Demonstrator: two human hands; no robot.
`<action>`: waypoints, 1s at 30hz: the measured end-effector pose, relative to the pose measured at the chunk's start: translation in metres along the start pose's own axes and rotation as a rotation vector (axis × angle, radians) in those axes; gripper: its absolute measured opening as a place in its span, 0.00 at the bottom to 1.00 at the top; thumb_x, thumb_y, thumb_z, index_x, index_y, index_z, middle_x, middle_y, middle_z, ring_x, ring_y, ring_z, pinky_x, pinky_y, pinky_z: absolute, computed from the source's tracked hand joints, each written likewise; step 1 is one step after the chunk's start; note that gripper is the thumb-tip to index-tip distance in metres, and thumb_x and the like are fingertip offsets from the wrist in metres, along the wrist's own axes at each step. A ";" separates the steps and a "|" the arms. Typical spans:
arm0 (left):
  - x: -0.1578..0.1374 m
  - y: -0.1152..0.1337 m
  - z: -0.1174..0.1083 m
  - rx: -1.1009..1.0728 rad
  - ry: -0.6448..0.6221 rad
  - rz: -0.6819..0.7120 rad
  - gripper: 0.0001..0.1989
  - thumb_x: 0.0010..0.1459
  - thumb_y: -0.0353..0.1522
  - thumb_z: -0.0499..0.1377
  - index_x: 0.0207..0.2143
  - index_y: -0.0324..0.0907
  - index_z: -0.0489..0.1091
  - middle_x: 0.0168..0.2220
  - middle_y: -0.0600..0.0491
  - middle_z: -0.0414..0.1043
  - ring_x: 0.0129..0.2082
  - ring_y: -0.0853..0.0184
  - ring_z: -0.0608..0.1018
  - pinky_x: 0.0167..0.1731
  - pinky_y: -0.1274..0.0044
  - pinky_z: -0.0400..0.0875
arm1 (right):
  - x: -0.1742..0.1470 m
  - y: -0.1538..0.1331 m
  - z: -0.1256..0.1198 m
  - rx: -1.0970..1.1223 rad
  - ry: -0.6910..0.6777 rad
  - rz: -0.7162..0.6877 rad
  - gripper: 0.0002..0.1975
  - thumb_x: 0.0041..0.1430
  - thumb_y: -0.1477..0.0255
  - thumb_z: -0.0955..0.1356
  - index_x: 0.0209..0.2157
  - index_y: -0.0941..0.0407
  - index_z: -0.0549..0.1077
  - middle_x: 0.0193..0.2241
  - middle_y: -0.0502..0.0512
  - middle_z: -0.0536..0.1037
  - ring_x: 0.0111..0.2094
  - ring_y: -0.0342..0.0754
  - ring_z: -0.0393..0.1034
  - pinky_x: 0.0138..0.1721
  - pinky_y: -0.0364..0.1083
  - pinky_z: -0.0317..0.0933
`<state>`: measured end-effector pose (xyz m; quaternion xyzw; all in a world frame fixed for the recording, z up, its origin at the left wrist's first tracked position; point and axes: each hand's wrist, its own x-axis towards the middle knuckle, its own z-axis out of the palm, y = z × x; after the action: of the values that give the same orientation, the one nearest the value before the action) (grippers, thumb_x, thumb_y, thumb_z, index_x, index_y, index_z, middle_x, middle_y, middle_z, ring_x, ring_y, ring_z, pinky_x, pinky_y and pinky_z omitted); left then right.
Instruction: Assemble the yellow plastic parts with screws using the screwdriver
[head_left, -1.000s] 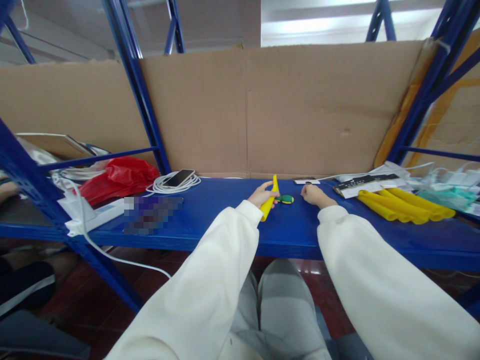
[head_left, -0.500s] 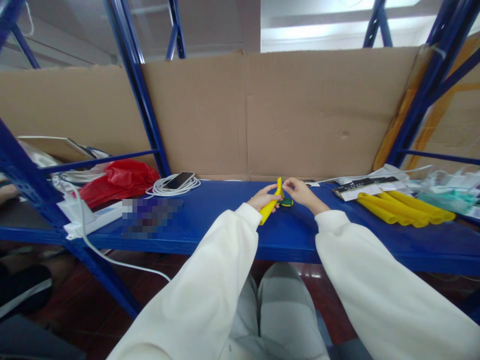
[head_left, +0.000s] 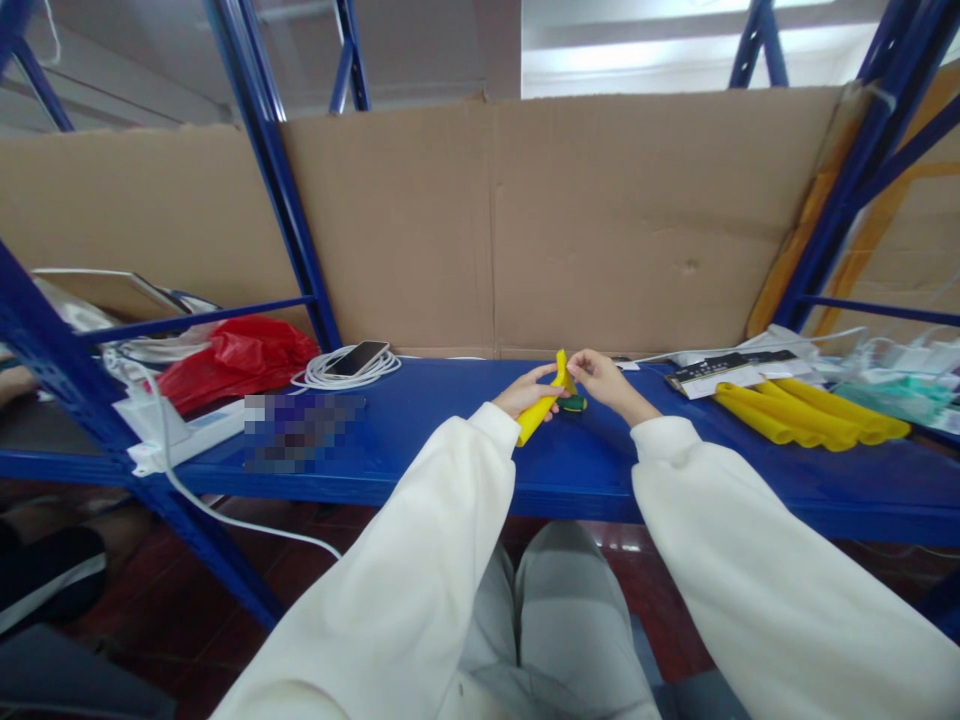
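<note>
My left hand (head_left: 525,393) is wrapped round a yellow tube (head_left: 531,420), which slants up and to the right from near the shelf's front. The tube's upper end is narrow and looks flattened or folded. At that end the fingertips of my right hand (head_left: 595,372) are pinched together against its right edge. Just below my hands a green and yellow object (head_left: 572,403) lies on the blue shelf top (head_left: 442,420); my fingers partly cover it, and its kind is unclear.
Several yellow tubes (head_left: 810,412) lie at the right beside a black-and-white packet (head_left: 731,372). On the left are a phone (head_left: 361,358) on a coiled white cable (head_left: 319,374), a red plastic bag (head_left: 232,360) and a white power strip (head_left: 214,432). A cardboard panel (head_left: 637,220) stands behind.
My right fingertips have moved slightly left, onto the upper end of the yellow tube, where a small gap showed before. My left hand keeps its hold almost in place.
</note>
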<state>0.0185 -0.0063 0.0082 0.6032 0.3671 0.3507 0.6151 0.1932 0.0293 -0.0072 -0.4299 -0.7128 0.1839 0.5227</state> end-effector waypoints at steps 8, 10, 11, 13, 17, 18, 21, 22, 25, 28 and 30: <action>0.001 0.000 -0.001 -0.005 -0.016 -0.006 0.34 0.59 0.21 0.56 0.67 0.42 0.53 0.34 0.51 0.77 0.18 0.75 0.71 0.19 0.83 0.65 | 0.001 0.005 0.000 0.012 -0.003 -0.010 0.06 0.51 0.70 0.67 0.25 0.54 0.65 0.23 0.47 0.67 0.28 0.45 0.64 0.37 0.48 0.63; 0.001 0.000 -0.001 -0.008 -0.018 -0.010 0.34 0.59 0.21 0.55 0.66 0.42 0.52 0.33 0.52 0.76 0.18 0.75 0.71 0.18 0.83 0.65 | 0.001 0.007 0.000 0.018 -0.008 -0.014 0.07 0.51 0.69 0.68 0.25 0.54 0.65 0.23 0.48 0.68 0.28 0.45 0.64 0.36 0.47 0.63; 0.001 0.000 -0.001 -0.010 -0.019 -0.010 0.34 0.59 0.21 0.55 0.66 0.42 0.52 0.33 0.51 0.76 0.18 0.74 0.71 0.18 0.82 0.65 | 0.001 0.008 0.000 0.021 -0.009 -0.017 0.07 0.52 0.69 0.68 0.25 0.54 0.65 0.23 0.48 0.68 0.28 0.45 0.64 0.36 0.47 0.63; 0.001 0.000 -0.001 -0.020 -0.021 -0.006 0.34 0.59 0.21 0.55 0.66 0.42 0.52 0.34 0.51 0.76 0.18 0.74 0.71 0.18 0.82 0.65 | 0.002 0.010 0.000 0.022 -0.006 -0.027 0.08 0.52 0.67 0.68 0.25 0.54 0.65 0.23 0.48 0.68 0.27 0.45 0.64 0.35 0.47 0.63; 0.003 -0.001 -0.002 -0.035 -0.031 -0.005 0.33 0.59 0.21 0.55 0.66 0.41 0.53 0.34 0.50 0.77 0.18 0.74 0.71 0.18 0.82 0.66 | 0.003 0.014 0.000 0.015 -0.003 -0.059 0.08 0.52 0.68 0.68 0.25 0.54 0.65 0.22 0.48 0.69 0.27 0.45 0.65 0.33 0.47 0.64; 0.003 -0.002 -0.002 -0.033 -0.033 -0.007 0.33 0.59 0.21 0.55 0.66 0.42 0.53 0.33 0.50 0.77 0.18 0.74 0.71 0.19 0.82 0.66 | 0.003 0.015 -0.001 0.012 -0.005 -0.063 0.08 0.52 0.68 0.68 0.25 0.54 0.66 0.22 0.48 0.69 0.27 0.45 0.65 0.33 0.47 0.65; 0.006 -0.003 -0.003 -0.026 -0.038 -0.010 0.34 0.59 0.21 0.56 0.66 0.42 0.53 0.33 0.51 0.76 0.18 0.74 0.71 0.18 0.82 0.66 | 0.003 0.016 -0.001 -0.001 -0.004 -0.060 0.08 0.52 0.67 0.68 0.25 0.54 0.66 0.22 0.49 0.69 0.27 0.45 0.65 0.33 0.47 0.65; 0.006 -0.004 -0.004 -0.026 -0.040 -0.008 0.34 0.58 0.21 0.56 0.66 0.42 0.53 0.33 0.51 0.76 0.18 0.74 0.71 0.18 0.82 0.66 | 0.003 0.016 -0.001 -0.006 -0.002 -0.058 0.08 0.52 0.67 0.68 0.25 0.54 0.66 0.22 0.49 0.69 0.27 0.46 0.66 0.33 0.47 0.65; 0.008 -0.005 -0.004 -0.028 -0.047 -0.006 0.34 0.58 0.22 0.58 0.66 0.42 0.53 0.33 0.50 0.77 0.18 0.73 0.72 0.19 0.82 0.66 | 0.003 0.016 0.000 -0.024 0.009 -0.053 0.08 0.52 0.66 0.69 0.25 0.54 0.66 0.23 0.49 0.70 0.28 0.46 0.66 0.34 0.47 0.65; 0.008 -0.005 -0.003 -0.026 -0.044 -0.012 0.34 0.58 0.22 0.57 0.66 0.42 0.54 0.32 0.51 0.77 0.18 0.73 0.72 0.19 0.82 0.66 | 0.003 0.016 0.000 -0.023 0.002 -0.046 0.08 0.52 0.67 0.69 0.25 0.54 0.66 0.23 0.50 0.70 0.29 0.47 0.67 0.35 0.49 0.66; 0.006 -0.003 -0.003 -0.024 -0.039 -0.014 0.34 0.58 0.21 0.57 0.66 0.42 0.53 0.31 0.52 0.76 0.18 0.73 0.72 0.18 0.82 0.66 | 0.003 0.016 0.001 -0.011 0.001 -0.042 0.08 0.51 0.67 0.69 0.25 0.54 0.66 0.24 0.50 0.71 0.29 0.47 0.67 0.37 0.49 0.66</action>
<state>0.0194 0.0005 0.0047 0.5998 0.3550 0.3388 0.6320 0.1991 0.0409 -0.0169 -0.4175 -0.7226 0.1688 0.5244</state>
